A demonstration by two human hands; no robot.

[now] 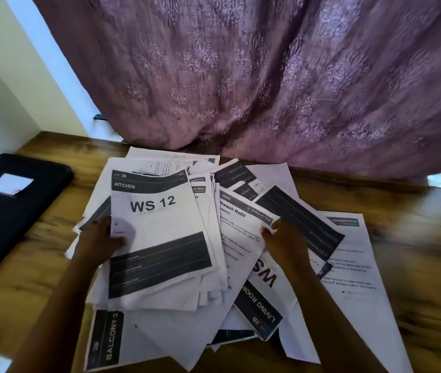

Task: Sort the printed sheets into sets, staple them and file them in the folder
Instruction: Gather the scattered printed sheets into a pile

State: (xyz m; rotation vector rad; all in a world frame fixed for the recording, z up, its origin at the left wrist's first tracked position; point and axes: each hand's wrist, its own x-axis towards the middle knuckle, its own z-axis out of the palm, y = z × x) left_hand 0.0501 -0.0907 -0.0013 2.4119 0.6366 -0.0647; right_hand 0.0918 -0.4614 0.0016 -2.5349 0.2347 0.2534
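Observation:
A loose heap of printed sheets covers the middle of the wooden table. On top lies a sheet headed "KITCHEN, WS 12". My left hand grips that sheet's left edge, thumb on its face. My right hand pinches the right edge of a sheet titled "...hwash Refill". Nearer me lie sheets marked "BALCONY 2" and "LIVING ROOM". A black folder with a white label window lies shut at the left. No stapler is in view.
A mauve patterned curtain hangs over the table's far edge, touching the rearmost sheets. A white wall stands at the left. Bare wooden table shows at the right and near left.

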